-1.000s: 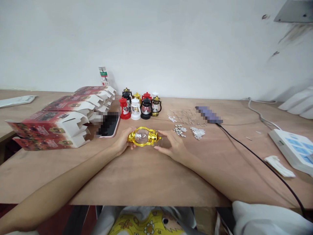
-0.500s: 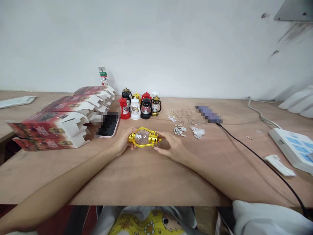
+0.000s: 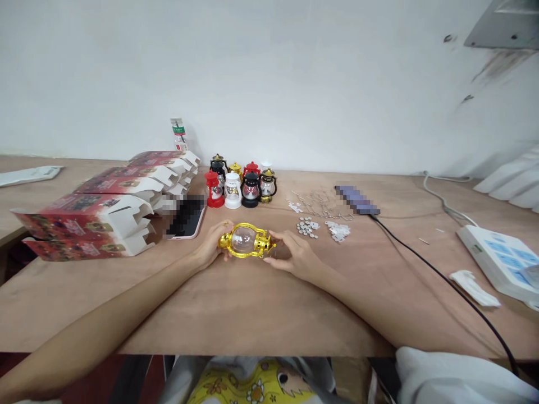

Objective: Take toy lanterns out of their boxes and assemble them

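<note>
Lying on its side near the middle of the frame, the gold lantern [image 3: 243, 240] spans the gap between the person's two hands, its base toward the left. The left hand [image 3: 209, 247] is closed around that base. The right hand [image 3: 297, 255] has its thumb and fingertips parted at the lantern's top end; I can't tell from here whether they pinch it or something thin beside it.

Below the hands, a broad stretch of tabletop [image 3: 252, 308] runs down to the front edge, low in the frame. On the left, a pink-edged phone [image 3: 196, 223] sits just beside the left hand, with red boxes [image 3: 88, 216] beyond it, flaps pointing right. Above the gold lantern stands a tight cluster of small lanterns [image 3: 233, 191]. Bent wires [image 3: 322, 203], round discs [image 3: 306, 227] and white pieces [image 3: 338, 231] lie above and right of the right hand. Farther right, a black cable [image 3: 421, 252] slants toward the lower right corner, passing near a white box-shaped device [image 3: 501, 261].
</note>
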A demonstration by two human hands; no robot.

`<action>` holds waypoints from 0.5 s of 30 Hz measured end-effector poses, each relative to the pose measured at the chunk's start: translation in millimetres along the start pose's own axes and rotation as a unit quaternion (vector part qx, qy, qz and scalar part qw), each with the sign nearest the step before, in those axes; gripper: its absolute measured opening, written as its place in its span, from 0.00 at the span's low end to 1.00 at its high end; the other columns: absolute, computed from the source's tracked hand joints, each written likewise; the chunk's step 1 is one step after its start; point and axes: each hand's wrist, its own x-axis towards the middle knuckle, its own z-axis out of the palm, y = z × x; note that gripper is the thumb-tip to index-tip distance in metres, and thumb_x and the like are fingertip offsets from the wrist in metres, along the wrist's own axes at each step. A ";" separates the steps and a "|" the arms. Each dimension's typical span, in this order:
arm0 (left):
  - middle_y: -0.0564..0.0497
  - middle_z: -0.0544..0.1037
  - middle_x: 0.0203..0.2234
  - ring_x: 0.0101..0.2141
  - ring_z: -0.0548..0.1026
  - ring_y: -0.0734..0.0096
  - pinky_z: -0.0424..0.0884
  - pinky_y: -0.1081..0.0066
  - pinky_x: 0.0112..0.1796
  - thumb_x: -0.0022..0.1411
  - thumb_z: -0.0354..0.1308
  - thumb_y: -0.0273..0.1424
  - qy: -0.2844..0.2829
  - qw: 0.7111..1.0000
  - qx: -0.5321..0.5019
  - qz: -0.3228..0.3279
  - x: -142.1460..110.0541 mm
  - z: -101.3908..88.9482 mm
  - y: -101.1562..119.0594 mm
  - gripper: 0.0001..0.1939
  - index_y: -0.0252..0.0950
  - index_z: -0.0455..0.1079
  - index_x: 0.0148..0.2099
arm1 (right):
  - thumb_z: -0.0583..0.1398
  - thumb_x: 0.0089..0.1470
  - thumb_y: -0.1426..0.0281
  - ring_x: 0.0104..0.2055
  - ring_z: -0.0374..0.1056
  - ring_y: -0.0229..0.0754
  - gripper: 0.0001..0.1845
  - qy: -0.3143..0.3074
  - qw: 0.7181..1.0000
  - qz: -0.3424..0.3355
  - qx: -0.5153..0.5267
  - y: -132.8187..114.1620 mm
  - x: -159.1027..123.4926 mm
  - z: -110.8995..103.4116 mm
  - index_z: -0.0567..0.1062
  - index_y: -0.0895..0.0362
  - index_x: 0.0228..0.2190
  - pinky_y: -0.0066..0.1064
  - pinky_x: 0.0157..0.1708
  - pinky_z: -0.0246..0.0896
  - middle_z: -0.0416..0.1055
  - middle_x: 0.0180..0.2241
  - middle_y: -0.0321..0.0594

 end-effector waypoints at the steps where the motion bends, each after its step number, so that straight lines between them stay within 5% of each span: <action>1: 0.58 0.67 0.15 0.12 0.65 0.78 0.58 0.81 0.08 0.44 0.57 0.41 0.001 1.000 -0.008 0.005 -0.3 0.1 0.1 0.16 0.36 0.58 0.28 | 0.59 0.52 0.61 0.37 0.71 0.43 0.23 -0.006 1.000 0.000 -0.002 0.8 -0.4 0.4 0.64 0.58 0.47 0.35 0.37 0.68 0.72 0.35 0.44; 11: 0.58 0.66 0.19 0.18 0.65 0.79 0.61 0.81 0.11 0.42 0.59 0.37 0.032 0.997 -0.058 0.037 -0.4 3.0 -0.3 0.14 0.36 0.59 0.29 | 0.61 0.49 0.63 0.34 0.65 0.42 0.24 -0.016 0.997 0.072 -0.005 4.1 5.1 -4.5 0.63 0.57 0.46 0.36 0.33 0.66 0.66 0.32 0.40; 15: 0.57 0.68 0.25 0.25 0.69 0.77 0.68 0.78 0.20 0.41 0.63 0.35 0.031 0.997 -0.043 0.050 -0.7 4.4 -0.4 0.17 0.36 0.60 0.32 | 0.59 0.51 0.66 0.30 0.63 0.40 0.24 0.015 0.992 0.123 -0.030 5.1 4.8 -2.8 0.62 0.56 0.49 0.33 0.29 0.65 0.63 0.32 0.39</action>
